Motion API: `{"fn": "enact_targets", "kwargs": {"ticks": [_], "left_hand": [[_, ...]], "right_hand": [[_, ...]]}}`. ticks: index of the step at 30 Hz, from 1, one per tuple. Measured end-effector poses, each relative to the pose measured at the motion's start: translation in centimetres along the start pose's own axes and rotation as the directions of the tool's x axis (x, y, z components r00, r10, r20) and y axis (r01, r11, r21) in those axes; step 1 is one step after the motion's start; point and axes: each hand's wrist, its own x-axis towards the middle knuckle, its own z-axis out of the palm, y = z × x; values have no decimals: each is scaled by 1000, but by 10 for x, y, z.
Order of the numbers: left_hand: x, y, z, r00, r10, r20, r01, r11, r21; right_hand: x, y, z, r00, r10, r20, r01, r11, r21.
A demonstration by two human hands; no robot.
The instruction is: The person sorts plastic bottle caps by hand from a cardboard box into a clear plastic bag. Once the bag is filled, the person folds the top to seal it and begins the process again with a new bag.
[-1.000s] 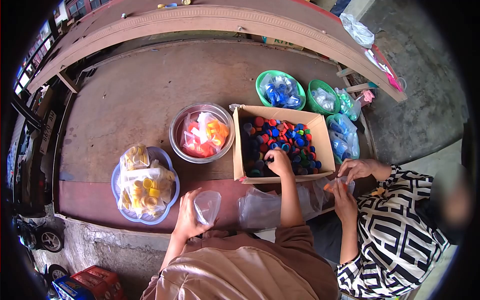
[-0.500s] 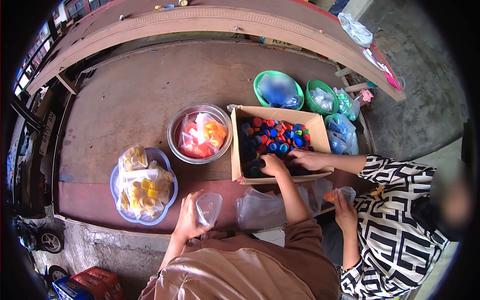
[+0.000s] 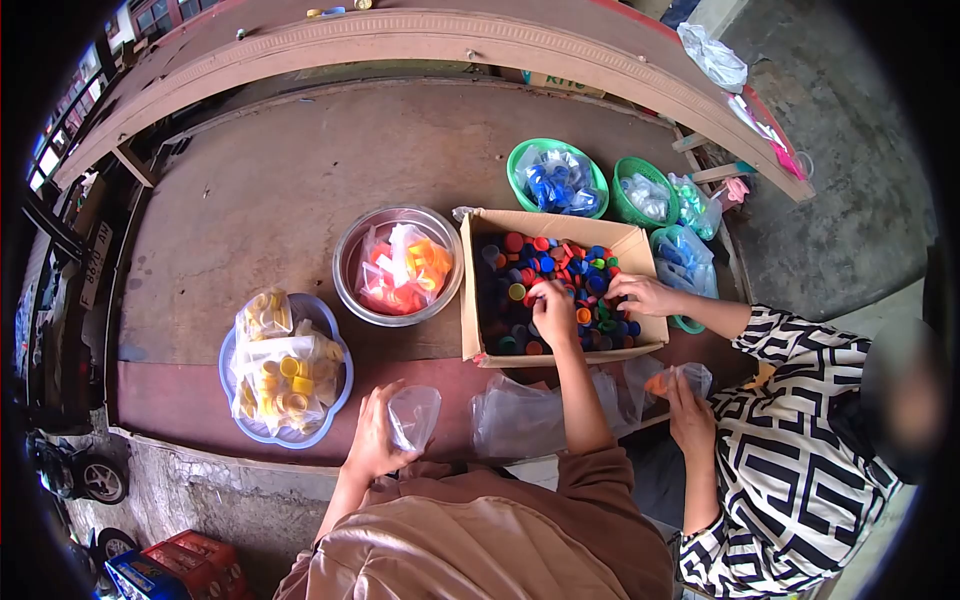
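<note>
A cardboard box (image 3: pixel 645 262) holds many bottle caps, mostly red and blue. My right hand (image 3: pixel 555 313) reaches into it with the fingers drawn together over the caps; what they hold, if anything, is hidden. Near the table's front edge, my left hand (image 3: pixel 375 438) grips a clear plastic bag (image 3: pixel 413 417). Flat clear bags (image 3: pixel 515 418) lie on the table in front of the box. A co-worker's hand (image 3: pixel 642 294) is at the box's right side, while their other hand (image 3: pixel 690 417) holds a bag with orange caps (image 3: pixel 659 384).
Left of the box stands a metal bowl (image 3: pixel 345 288) of bagged red and orange caps. A lavender tray (image 3: pixel 347 385) bears bagged yellow caps. Behind the box are green baskets (image 3: pixel 604 197) with bagged caps. A wooden beam (image 3: pixel 400 35) crosses the table's far side.
My right hand has shifted about among the caps and is now slightly farther into the box. The co-worker's hand went from the bag into the box, then back toward its right side.
</note>
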Motion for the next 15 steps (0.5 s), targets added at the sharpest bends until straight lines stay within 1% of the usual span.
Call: {"fn": "enact_targets", "kwargs": {"ticks": [1, 2, 3, 4, 5, 7, 10, 13, 15], "left_hand": [[1, 1, -1, 1000, 14, -6, -14, 1000, 9], [2, 2, -2, 1000, 27, -13, -27, 999, 18], [1, 2, -2, 1000, 28, -13, -28, 999, 27], [1, 2, -3, 999, 31, -12, -30, 999, 37], [2, 1, -4, 999, 36, -12, -35, 998, 47], [3, 3, -6, 1000, -8, 0, 8, 1000, 21], [4, 3, -8, 999, -44, 3, 44, 999, 8], [5, 4, -8, 999, -41, 1, 41, 999, 13], [7, 4, -6, 999, -32, 12, 32, 999, 10]], "right_hand": [[1, -13, -5, 987, -9, 158, 19, 998, -61], [2, -9, -2, 952, -89, 292, 144, 975, -172], [4, -5, 2, 891, -145, 430, 277, 925, -261], [6, -4, 8, 877, -162, 452, 323, 896, -305], [9, -1, 11, 853, -82, 516, 292, 893, -341], [17, -9, 9, 777, 82, 624, 244, 875, -419], [17, -14, 9, 780, 116, 615, 140, 926, -352], [14, -1, 6, 873, -147, 466, 188, 981, -43], [10, 3, 7, 867, -96, 489, 172, 978, -114]]}}
